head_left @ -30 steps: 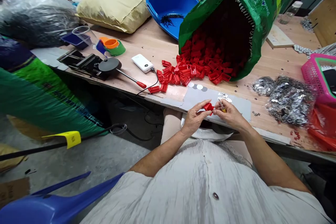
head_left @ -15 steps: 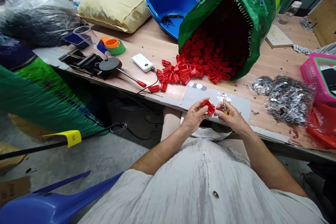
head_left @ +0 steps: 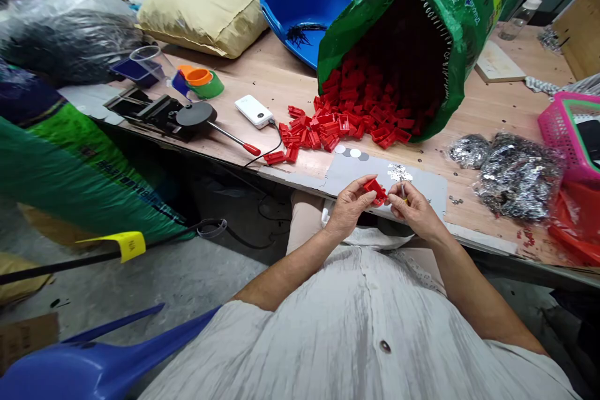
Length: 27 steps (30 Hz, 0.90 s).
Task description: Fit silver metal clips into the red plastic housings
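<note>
Between the thumb and fingers of my left hand (head_left: 349,207) is a small red plastic part (head_left: 375,191), open like a tray. Close against its right side is my right hand (head_left: 412,209), closed around a small screwdriver (head_left: 404,191) with a yellow handle and a metal shaft pointing up. The right fingertips come up to the red part; whether they pinch a tiny piece there, I cannot make out. Under both hands lies a grey board (head_left: 431,190), with a little heap of small silvery pieces (head_left: 398,172) just beyond the right hand.
Red parts (head_left: 328,128) spill from a green sack (head_left: 450,75) lying on its side. A white power bank (head_left: 254,110) and a black lever tool (head_left: 187,115) are left. Bags of metal pieces (head_left: 513,178) and a pink basket (head_left: 565,131) stand right. A blue basin (head_left: 300,6) is behind.
Both hands have shifted very slightly to the right with the red part. The screwdriver's yellow handle shows less, more covered by the right fingers. Everything else stays put.
</note>
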Tool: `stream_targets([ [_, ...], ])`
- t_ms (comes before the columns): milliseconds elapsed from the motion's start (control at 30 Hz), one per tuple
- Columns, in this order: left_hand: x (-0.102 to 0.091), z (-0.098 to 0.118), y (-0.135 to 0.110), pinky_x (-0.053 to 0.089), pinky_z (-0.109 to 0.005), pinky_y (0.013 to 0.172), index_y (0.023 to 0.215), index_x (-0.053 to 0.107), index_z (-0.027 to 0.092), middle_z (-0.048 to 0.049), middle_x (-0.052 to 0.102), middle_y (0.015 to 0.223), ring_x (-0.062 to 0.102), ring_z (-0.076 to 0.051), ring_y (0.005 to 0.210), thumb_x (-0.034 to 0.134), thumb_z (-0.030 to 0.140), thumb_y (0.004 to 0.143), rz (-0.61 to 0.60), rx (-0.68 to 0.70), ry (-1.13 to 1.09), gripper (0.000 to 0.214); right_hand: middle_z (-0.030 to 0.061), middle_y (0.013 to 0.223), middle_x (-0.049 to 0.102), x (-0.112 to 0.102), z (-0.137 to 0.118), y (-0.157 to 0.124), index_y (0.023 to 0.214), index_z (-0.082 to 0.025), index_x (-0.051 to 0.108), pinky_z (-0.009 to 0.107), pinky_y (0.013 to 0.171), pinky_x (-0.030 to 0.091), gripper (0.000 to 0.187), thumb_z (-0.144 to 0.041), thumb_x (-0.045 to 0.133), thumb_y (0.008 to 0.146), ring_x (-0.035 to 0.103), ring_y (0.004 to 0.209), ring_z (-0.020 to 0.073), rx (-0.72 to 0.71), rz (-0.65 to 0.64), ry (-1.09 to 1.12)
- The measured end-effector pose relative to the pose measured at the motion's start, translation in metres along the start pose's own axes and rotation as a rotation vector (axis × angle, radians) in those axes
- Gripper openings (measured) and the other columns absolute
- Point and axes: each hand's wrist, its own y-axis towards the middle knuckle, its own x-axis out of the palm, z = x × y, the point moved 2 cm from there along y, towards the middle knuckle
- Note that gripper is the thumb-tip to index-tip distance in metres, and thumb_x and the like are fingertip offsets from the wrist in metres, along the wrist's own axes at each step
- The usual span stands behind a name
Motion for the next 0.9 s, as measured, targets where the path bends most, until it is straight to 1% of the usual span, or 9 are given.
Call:
stream_targets([
  [167, 0.002, -0.003, -0.002, 0.051, -0.028, 0.084, 0.118, 0.066, 0.023, -0.0031, 0.069, 0.103, 0.063, -0.015, 0.094, 0.077, 0.034, 0.077, -0.039, 0.071, 0.157, 0.044, -0.0066, 0.073, 0.044, 0.003, 0.004, 0.001, 0.085, -0.024, 0.046, 0.022, 0.047, 0.031, 0.032, -0.049, 0.066, 0.085, 0.039, 0.052, 0.0076, 0.017, -0.026, 0.004],
  [267, 0.002, -0.004, -0.003, 0.05, -0.029, 0.088, 0.112, 0.067, 0.021, -0.0042, 0.068, 0.109, 0.062, -0.018, 0.102, 0.079, 0.032, 0.074, -0.057, 0.12, 0.277, 0.042, -0.0065, 0.073, 0.044, 0.004, 0.007, 0.003, 0.084, -0.025, 0.044, 0.023, 0.049, 0.034, 0.034, -0.05, 0.067, 0.084, 0.04, 0.054, 0.0089, -0.004, -0.022, -0.029],
  [367, -0.005, -0.002, 0.001, 0.05, -0.029, 0.086, 0.108, 0.065, 0.02, -0.0058, 0.066, 0.111, 0.062, -0.018, 0.101, 0.08, 0.031, 0.073, -0.075, 0.163, 0.386, 0.04, -0.0003, 0.09, 0.056, 0.0, 0.008, 0.003, 0.098, -0.024, 0.053, 0.029, 0.07, 0.046, 0.027, -0.046, 0.064, 0.087, 0.055, 0.077, 0.0147, -0.096, 0.02, -0.27],
  [433, -0.014, 0.001, 0.008, 0.049, -0.029, 0.087, 0.106, 0.064, 0.02, -0.0053, 0.067, 0.105, 0.062, -0.017, 0.097, 0.078, 0.031, 0.074, -0.1, 0.204, 0.51, 0.037, 0.0047, 0.102, 0.058, -0.003, 0.008, 0.002, 0.111, -0.024, 0.058, 0.034, 0.085, 0.046, 0.026, -0.042, 0.054, 0.093, 0.057, 0.094, 0.0195, -0.161, 0.058, -0.474],
  [467, -0.019, 0.003, 0.013, 0.048, -0.029, 0.088, 0.105, 0.064, 0.02, -0.0045, 0.067, 0.102, 0.063, -0.017, 0.095, 0.078, 0.029, 0.075, -0.113, 0.228, 0.592, 0.035, 0.0064, 0.103, 0.058, -0.004, 0.009, 0.001, 0.116, -0.023, 0.06, 0.036, 0.088, 0.046, 0.028, -0.04, 0.048, 0.096, 0.057, 0.097, 0.0209, -0.183, 0.079, -0.563],
  [533, -0.028, 0.007, 0.021, 0.047, -0.029, 0.089, 0.104, 0.064, 0.02, -0.0032, 0.067, 0.099, 0.063, -0.016, 0.092, 0.076, 0.026, 0.075, -0.139, 0.257, 0.748, 0.033, 0.0079, 0.098, 0.057, -0.005, 0.01, 0.0, 0.121, -0.023, 0.063, 0.036, 0.086, 0.047, 0.034, -0.036, 0.042, 0.098, 0.058, 0.094, 0.0222, -0.202, 0.113, -0.703],
  [600, -0.034, 0.009, 0.03, 0.047, -0.029, 0.089, 0.106, 0.065, 0.02, -0.003, 0.068, 0.1, 0.064, -0.016, 0.092, 0.075, 0.025, 0.074, -0.183, 0.248, 0.841, 0.034, 0.0078, 0.092, 0.058, -0.005, 0.013, -0.001, 0.123, -0.023, 0.065, 0.036, 0.081, 0.048, 0.035, -0.034, 0.044, 0.097, 0.06, 0.087, 0.0223, -0.199, 0.115, -0.79],
  [767, -0.038, 0.011, 0.042, 0.049, -0.027, 0.084, 0.107, 0.067, 0.02, -0.0028, 0.069, 0.099, 0.064, -0.016, 0.087, 0.075, 0.026, 0.073, -0.297, 0.216, 0.899, 0.036, 0.0062, 0.093, 0.07, -0.005, 0.017, 0.0, 0.115, -0.024, 0.068, 0.035, 0.079, 0.05, 0.028, -0.029, 0.052, 0.093, 0.066, 0.083, 0.0221, -0.211, 0.111, -0.856],
  [900, -0.039, 0.012, 0.046, 0.048, -0.027, 0.084, 0.108, 0.07, 0.021, -0.0019, 0.071, 0.098, 0.064, -0.016, 0.087, 0.075, 0.027, 0.073, -0.351, 0.214, 0.936, 0.035, 0.0056, 0.097, 0.073, -0.006, 0.018, 0.004, 0.107, -0.024, 0.071, 0.034, 0.08, 0.05, 0.024, -0.026, 0.053, 0.092, 0.067, 0.086, 0.0218, -0.223, 0.074, -0.876],
])
